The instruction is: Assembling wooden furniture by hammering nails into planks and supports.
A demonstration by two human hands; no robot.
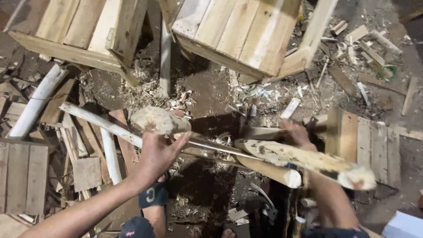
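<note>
1. Hands first: the left hand (156, 154) reaches up with fingers spread, its fingertips cupping the underside of a rounded, rough-barked log end (159, 120); the grip is loose, fingers apart rather than closed.
2. The right hand (296, 134) is closed on something at the near end of a dark block, just behind a peeled log (304, 161) that crosses in front of the forearm; what it clamps is probably a tool handle, but the log hides it.
3. That peeled log lies slanted from the centre down to the right, its cut end (361, 177) pale and frayed.
4. A thin pale stick (105, 125) runs diagonally under the left hand, from upper left toward the centre.
5. Two wooden crates (238, 31) stand on the ground beyond the hands.
6. Wood shavings (145, 94) and offcuts litter the dirt floor between the crates and the hands.
7. A slatted pallet (374, 145) lies at the right, just beside the peeled log.
</note>
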